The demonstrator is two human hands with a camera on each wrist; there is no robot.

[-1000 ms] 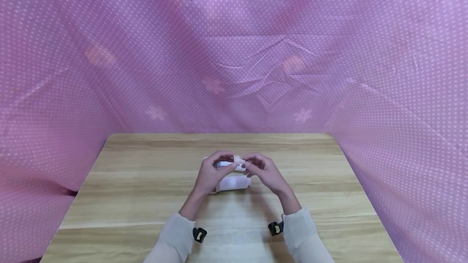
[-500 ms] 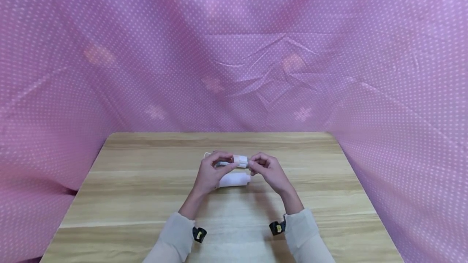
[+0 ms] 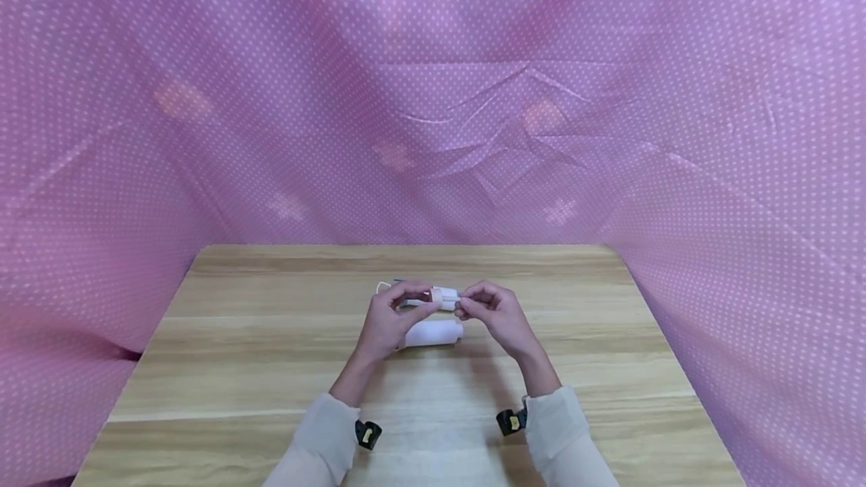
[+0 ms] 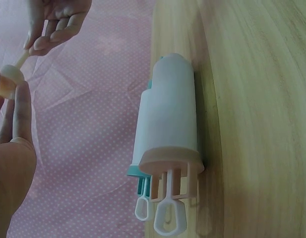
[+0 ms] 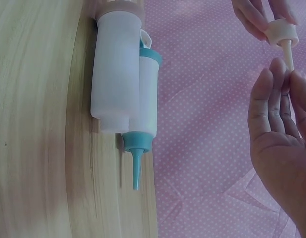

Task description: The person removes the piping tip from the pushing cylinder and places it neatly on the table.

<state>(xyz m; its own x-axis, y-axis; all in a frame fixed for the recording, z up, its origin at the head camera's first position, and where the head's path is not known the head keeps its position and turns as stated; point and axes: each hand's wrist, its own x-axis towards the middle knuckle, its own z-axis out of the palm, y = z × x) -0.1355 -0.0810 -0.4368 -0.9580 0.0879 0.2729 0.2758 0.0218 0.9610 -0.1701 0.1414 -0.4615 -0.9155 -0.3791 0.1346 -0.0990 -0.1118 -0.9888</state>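
My left hand (image 3: 389, 325) pinches a small pale pink nozzle cap (image 5: 280, 32) by its wide collar, above the table. From the other side, my right hand (image 3: 499, 322) pinches the cap's thin spout (image 5: 287, 53) between thumb and fingertips. Below the hands lies a white decorating syringe (image 4: 175, 104) with a pink end collar and a looped plunger handle (image 4: 170, 218). Its front end shows a bare short neck (image 5: 114, 124). Just beyond it lies a second white syringe (image 5: 148, 94) with a teal collar and a teal nozzle (image 5: 137, 168). In the head view, my left hand partly hides both.
The wooden table (image 3: 271, 389) reaches out on every side of the syringes. Pink dotted cloth (image 3: 433, 96) hangs behind and along both sides of it. A small black camera (image 3: 368, 434) sits at each wrist.
My right hand has shifted slightly to the right, exposing more of the farther syringe. The pink-ended syringe sits slightly farther from me. My left hand stays nearly still.
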